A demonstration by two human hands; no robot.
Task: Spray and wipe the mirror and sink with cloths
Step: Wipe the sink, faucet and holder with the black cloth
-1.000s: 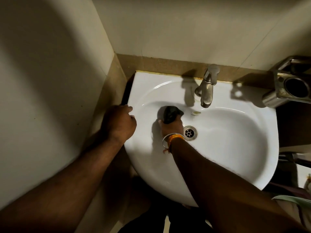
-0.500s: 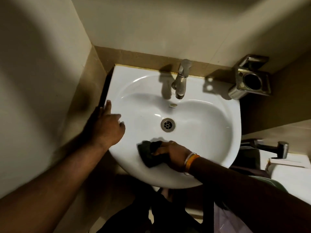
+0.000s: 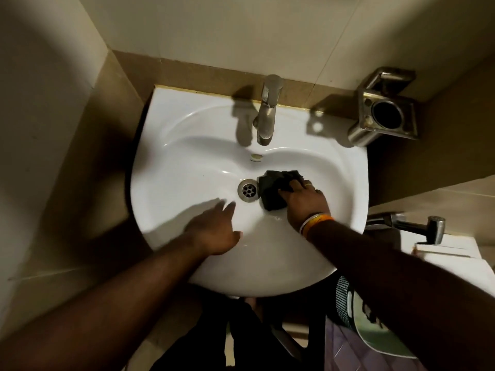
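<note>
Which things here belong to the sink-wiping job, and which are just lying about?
In the job:
sink
cloth, pressed by the right hand
left hand, flat in the basin

Lying about:
tap
drain
metal holder
hand sprayer

Right hand (image 3: 304, 202) with dark cloth (image 3: 276, 188) moved from the sink's (image 3: 166, 145) 6 o'clock front slope to 3 o'clock of the drain (image 3: 248, 190), left hand (image 3: 214, 234) shifted off the 9 o'clock rim into the bowl, fingers extended at 7 o'clock of the drain.
</note>
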